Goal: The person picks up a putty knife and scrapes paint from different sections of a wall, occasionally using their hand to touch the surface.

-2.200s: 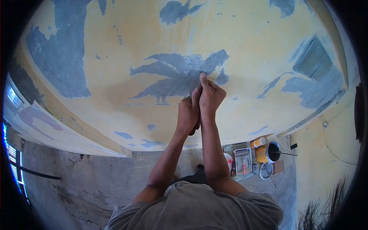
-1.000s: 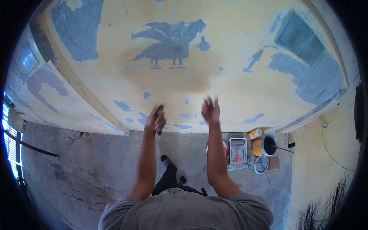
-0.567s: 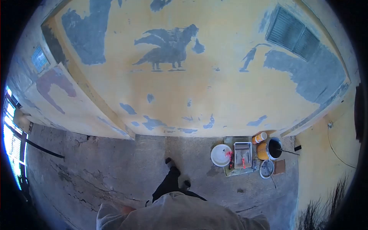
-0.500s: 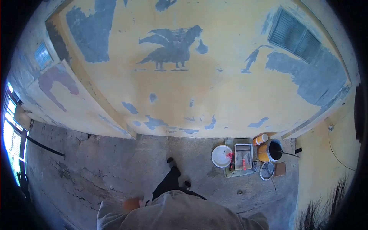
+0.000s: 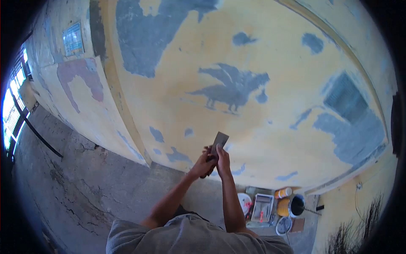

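Observation:
Both hands are raised in front of me, close together before the yellow wall (image 5: 270,139). Between them is a putty knife (image 5: 220,139) with a flat grey blade pointing up. My left hand (image 5: 204,165) is closed around its lower part, and the fingers partly hide the handle. My right hand (image 5: 223,160) grips it from the other side, with the thumb against the base of the blade. Beyond the hands, the wall carries a grey patch (image 5: 237,86) shaped like a winged animal.
Down to the right on the concrete floor (image 5: 105,190) stand a white round lid or basin (image 5: 244,199), a paint tray (image 5: 263,203), a yellow bucket (image 5: 284,206), an orange-and-white container (image 5: 282,193) and a small grey pail (image 5: 283,226). A pillar edge (image 5: 127,122) runs down the left.
Both hands have come up into the middle of the view with the putty knife; before, only one blurred hand showed low on the left. The view has tilted and moved nearer the wall.

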The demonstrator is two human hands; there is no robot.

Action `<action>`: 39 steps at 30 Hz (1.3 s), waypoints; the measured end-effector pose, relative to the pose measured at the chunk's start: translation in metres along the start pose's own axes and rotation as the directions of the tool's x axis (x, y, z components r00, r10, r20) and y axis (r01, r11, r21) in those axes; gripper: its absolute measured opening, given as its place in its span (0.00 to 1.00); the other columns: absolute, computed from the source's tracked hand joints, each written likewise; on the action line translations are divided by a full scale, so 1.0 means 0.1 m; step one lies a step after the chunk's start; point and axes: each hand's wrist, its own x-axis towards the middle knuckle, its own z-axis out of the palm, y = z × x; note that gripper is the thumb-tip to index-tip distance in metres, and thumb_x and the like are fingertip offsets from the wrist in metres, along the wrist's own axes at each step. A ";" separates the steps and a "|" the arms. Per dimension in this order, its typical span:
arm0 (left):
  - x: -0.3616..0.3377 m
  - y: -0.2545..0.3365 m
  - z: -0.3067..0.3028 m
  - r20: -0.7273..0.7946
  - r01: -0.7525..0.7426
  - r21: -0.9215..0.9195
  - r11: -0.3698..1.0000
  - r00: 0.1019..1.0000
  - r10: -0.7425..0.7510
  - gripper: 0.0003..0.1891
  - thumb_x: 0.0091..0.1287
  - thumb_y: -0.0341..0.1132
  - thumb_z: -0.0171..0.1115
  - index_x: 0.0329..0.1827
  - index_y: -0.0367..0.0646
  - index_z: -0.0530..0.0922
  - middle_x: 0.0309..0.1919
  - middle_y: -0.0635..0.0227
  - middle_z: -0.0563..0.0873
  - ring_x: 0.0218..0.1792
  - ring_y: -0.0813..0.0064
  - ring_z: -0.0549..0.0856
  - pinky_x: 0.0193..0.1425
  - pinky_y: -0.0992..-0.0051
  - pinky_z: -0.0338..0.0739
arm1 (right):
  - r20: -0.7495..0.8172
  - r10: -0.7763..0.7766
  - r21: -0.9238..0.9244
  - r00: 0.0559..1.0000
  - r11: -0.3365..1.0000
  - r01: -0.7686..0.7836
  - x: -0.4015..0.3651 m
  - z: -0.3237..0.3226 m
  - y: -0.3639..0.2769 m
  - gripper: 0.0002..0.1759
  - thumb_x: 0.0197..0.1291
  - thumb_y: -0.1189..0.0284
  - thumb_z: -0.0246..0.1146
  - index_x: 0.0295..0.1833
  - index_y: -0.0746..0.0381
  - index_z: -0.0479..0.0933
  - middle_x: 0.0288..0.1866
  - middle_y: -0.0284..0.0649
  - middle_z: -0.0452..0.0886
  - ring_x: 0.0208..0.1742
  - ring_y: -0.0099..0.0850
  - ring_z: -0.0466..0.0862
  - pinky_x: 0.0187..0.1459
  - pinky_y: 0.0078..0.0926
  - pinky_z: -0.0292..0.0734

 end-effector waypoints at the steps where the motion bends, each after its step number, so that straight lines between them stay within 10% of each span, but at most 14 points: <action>1: -0.01 0.06 -0.10 -0.022 -0.048 -0.015 0.999 0.999 0.047 0.20 0.68 0.31 0.60 0.62 0.41 0.70 0.32 0.73 0.80 0.27 0.84 0.79 0.29 0.81 0.74 | 0.009 0.022 -0.007 1.000 1.000 -0.022 0.05 0.12 0.00 0.23 0.73 0.56 0.54 0.45 0.67 0.81 0.46 0.43 0.86 0.44 0.29 0.85 0.46 0.25 0.79; 4: 0.08 0.03 -0.45 -0.042 -0.022 -0.197 0.980 0.999 0.014 0.22 0.70 0.33 0.58 0.66 0.41 0.69 0.32 0.73 0.80 0.27 0.85 0.79 0.28 0.81 0.74 | 0.036 -0.024 -0.036 0.999 0.999 0.025 0.26 0.46 0.06 0.24 0.74 0.55 0.53 0.45 0.68 0.81 0.46 0.44 0.86 0.46 0.29 0.85 0.48 0.25 0.79; 12: 0.15 0.50 -0.84 0.162 0.117 -0.242 0.963 0.984 -0.079 0.09 0.75 0.40 0.52 0.39 0.44 0.72 0.21 0.75 0.74 0.19 0.84 0.74 0.20 0.80 0.69 | 0.042 0.057 -0.169 0.998 0.984 -0.049 0.70 0.80 -0.22 0.23 0.73 0.57 0.54 0.37 0.67 0.79 0.34 0.46 0.86 0.34 0.32 0.87 0.38 0.28 0.82; 25: 0.16 0.70 -1.05 -0.471 0.025 -0.398 0.917 0.852 -0.228 0.08 0.73 0.38 0.52 0.48 0.47 0.66 0.20 0.71 0.73 0.14 0.79 0.73 0.15 0.76 0.67 | 0.486 0.157 0.018 0.860 0.982 -0.190 1.27 1.41 0.10 0.21 0.76 0.61 0.49 0.40 0.68 0.75 0.31 0.45 0.85 0.32 0.32 0.86 0.38 0.28 0.81; 32: 0.16 0.84 -1.38 -0.394 -0.147 -0.530 0.835 0.915 -0.089 0.19 0.73 0.37 0.50 0.64 0.53 0.59 0.28 0.67 0.75 0.17 0.76 0.76 0.19 0.73 0.74 | 0.520 0.142 -0.010 0.843 0.987 -0.160 1.40 1.79 0.06 0.17 0.76 0.63 0.50 0.42 0.67 0.73 0.26 0.40 0.81 0.28 0.30 0.82 0.35 0.28 0.80; 39: 0.30 1.19 -2.04 -0.292 -0.179 -0.284 0.942 0.952 0.092 0.10 0.80 0.45 0.41 0.47 0.50 0.64 0.20 0.73 0.72 0.13 0.81 0.71 0.14 0.79 0.65 | 0.360 0.028 0.073 0.933 0.996 -0.058 1.51 2.46 -0.28 0.20 0.76 0.60 0.49 0.38 0.65 0.72 0.26 0.40 0.80 0.27 0.29 0.81 0.33 0.26 0.78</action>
